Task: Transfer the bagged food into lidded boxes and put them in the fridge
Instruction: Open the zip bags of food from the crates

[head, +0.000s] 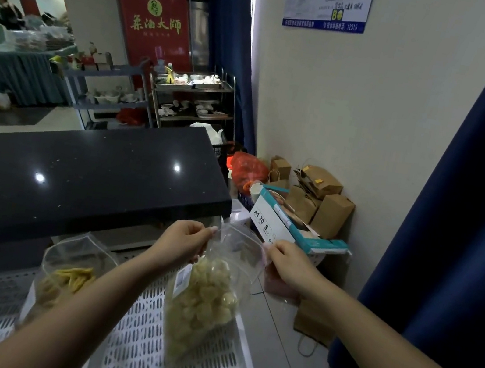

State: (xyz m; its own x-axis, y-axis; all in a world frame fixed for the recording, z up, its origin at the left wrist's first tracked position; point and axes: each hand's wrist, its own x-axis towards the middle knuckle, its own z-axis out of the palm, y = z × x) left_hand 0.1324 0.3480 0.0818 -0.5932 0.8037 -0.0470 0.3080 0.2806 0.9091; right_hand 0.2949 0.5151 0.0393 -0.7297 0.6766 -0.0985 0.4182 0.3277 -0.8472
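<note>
My left hand (pixel 182 239) and right hand (pixel 289 260) fingers pinch the top edges of a clear bag of pale food pieces (pixel 203 302), held above the white perforated tray (pixel 140 343).

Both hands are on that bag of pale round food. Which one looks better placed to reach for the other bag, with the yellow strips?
Left, probably. The left hand pinches the held bag on the side where the yellow-strip bag sits; the right hand would have to cross over.
</note>
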